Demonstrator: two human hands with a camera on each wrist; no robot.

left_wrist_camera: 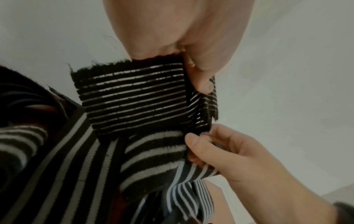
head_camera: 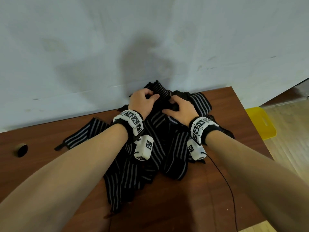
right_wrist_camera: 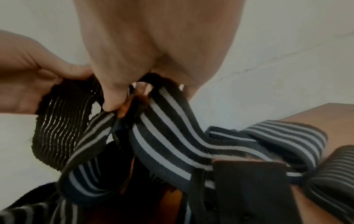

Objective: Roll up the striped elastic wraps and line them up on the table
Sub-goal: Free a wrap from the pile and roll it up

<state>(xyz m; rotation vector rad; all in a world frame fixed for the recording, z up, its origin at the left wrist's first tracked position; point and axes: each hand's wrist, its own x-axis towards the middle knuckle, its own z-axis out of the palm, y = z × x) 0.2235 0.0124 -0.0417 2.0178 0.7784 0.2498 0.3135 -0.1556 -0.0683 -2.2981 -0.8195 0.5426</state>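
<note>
The striped wrap (head_camera: 160, 91) was just being started; left hand (head_camera: 142, 101) and right hand (head_camera: 180, 109) both pinched its end; tight turning seemed next.

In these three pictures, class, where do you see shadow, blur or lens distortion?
Head view: a shadow falls on the wall above the hands, and the forearms bulge at the edges. Both wrist views: dim, soft, the nearest palm looms oversized above the striped wrap.
</note>
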